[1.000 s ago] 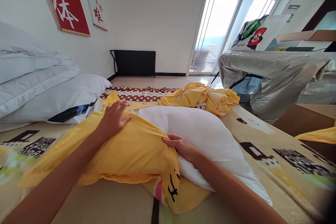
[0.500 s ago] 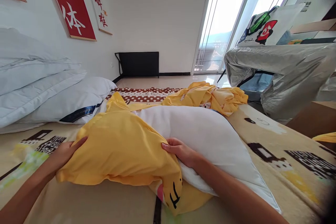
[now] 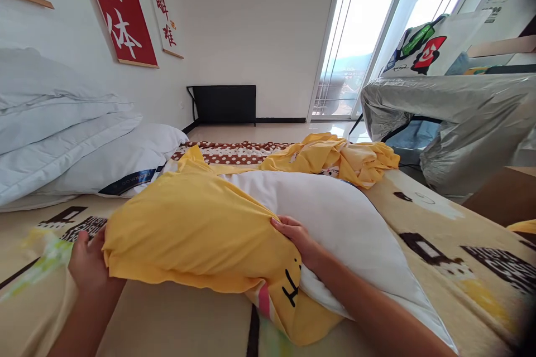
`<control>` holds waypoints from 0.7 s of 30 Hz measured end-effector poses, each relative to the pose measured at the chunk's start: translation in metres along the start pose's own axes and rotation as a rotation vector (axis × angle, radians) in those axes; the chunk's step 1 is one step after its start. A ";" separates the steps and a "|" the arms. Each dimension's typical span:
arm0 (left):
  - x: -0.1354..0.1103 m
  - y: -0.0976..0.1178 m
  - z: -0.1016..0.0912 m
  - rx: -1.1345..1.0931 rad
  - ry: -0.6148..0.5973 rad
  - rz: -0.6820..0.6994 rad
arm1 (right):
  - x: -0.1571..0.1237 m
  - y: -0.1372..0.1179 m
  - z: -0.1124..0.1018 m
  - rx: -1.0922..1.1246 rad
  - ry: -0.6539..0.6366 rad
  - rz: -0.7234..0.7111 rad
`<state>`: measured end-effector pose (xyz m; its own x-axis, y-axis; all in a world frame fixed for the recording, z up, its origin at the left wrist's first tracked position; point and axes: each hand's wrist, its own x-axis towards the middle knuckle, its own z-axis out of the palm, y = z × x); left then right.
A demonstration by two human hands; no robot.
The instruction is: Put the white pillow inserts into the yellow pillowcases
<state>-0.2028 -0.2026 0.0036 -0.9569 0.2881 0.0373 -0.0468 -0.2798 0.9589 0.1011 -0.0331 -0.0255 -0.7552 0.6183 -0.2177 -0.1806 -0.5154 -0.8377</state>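
Observation:
A yellow pillowcase (image 3: 188, 228) with pink and black print covers the left part of a white pillow (image 3: 326, 217) lying on the bed. The pillow's right part sticks out bare. My right hand (image 3: 295, 237) pinches the pillowcase's opening edge between thumb and fingers, over the white pillow. At the closed left end, my left hand (image 3: 90, 262) grips the pillowcase's side, with its fingertips partly hidden by the fabric. A printed flap of the pillowcase hangs loose at the front.
White pillows (image 3: 58, 128) are stacked at the left. Crumpled yellow fabric (image 3: 335, 156) lies at the bed's far side. The cream patterned blanket (image 3: 427, 223) covers the bed. To the right stand something wrapped in silvery plastic (image 3: 460, 106) and a cardboard box (image 3: 502, 195).
My left hand has moved from the pillowcase's top to its left end and turned. My right hand has drawn the opening edge slightly up and right, smoothing the fabric.

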 end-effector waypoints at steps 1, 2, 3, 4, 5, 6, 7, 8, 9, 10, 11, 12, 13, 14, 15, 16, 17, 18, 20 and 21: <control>-0.019 -0.006 -0.008 -0.129 0.013 -0.134 | 0.000 0.000 0.000 0.006 -0.003 0.009; -0.038 -0.013 -0.016 -0.196 0.055 -0.242 | -0.001 0.000 0.001 0.012 -0.011 0.021; -0.057 -0.021 -0.023 -0.230 0.076 -0.356 | -0.001 0.000 0.001 0.018 -0.019 0.029; -0.076 -0.029 -0.028 -0.232 0.065 -0.491 | -0.001 0.001 0.002 0.024 -0.026 0.036; -0.093 -0.038 -0.031 -0.235 -0.025 -0.606 | -0.001 0.001 0.003 0.027 -0.030 0.041; -0.109 -0.047 -0.032 -0.215 -0.173 -0.724 | -0.002 0.001 0.003 0.027 -0.032 0.042; -0.124 -0.056 -0.029 -0.173 -0.321 -0.827 | -0.002 0.001 0.003 0.024 -0.033 0.041; -0.135 -0.063 -0.025 -0.146 -0.460 -0.849 | -0.003 0.002 0.004 0.018 -0.031 0.036; -0.144 -0.068 -0.018 -0.113 -0.566 -0.842 | -0.003 0.002 0.004 0.008 -0.027 0.033; -0.150 -0.072 -0.010 -0.078 -0.631 -0.815 | -0.004 0.002 0.004 -0.002 -0.024 0.030; -0.153 -0.075 -0.002 -0.045 -0.671 -0.774 | -0.005 0.002 0.005 -0.012 -0.020 0.029; -0.155 -0.076 0.006 -0.005 -0.688 -0.737 | -0.006 0.002 0.005 -0.022 -0.018 0.030; -0.154 -0.076 0.012 0.039 -0.695 -0.699 | -0.007 0.001 0.005 -0.033 -0.015 0.031; -0.153 -0.076 0.017 0.082 -0.702 -0.659 | -0.007 0.001 0.005 -0.042 -0.014 0.032; -0.153 -0.077 0.020 0.122 -0.708 -0.618 | -0.007 0.001 0.005 -0.049 -0.014 0.033; -0.153 -0.077 0.022 0.152 -0.715 -0.575 | -0.006 0.002 0.005 -0.053 -0.015 0.032; -0.154 -0.078 0.023 0.175 -0.724 -0.540 | -0.005 0.002 0.005 -0.054 -0.016 0.031; -0.156 -0.078 0.024 0.186 -0.735 -0.520 | -0.003 0.003 0.005 -0.052 -0.017 0.031; -0.165 -0.079 0.028 0.198 -0.786 -0.525 | 0.001 0.005 0.005 -0.047 -0.016 0.034; -0.170 -0.079 0.032 0.205 -0.825 -0.534 | 0.004 0.006 0.004 -0.046 -0.013 0.035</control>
<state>-0.0273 -0.2003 -0.0695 -0.3234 0.8962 -0.3037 -0.2876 0.2127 0.9338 0.0945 -0.0368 -0.0293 -0.7686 0.5924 -0.2415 -0.1246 -0.5089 -0.8517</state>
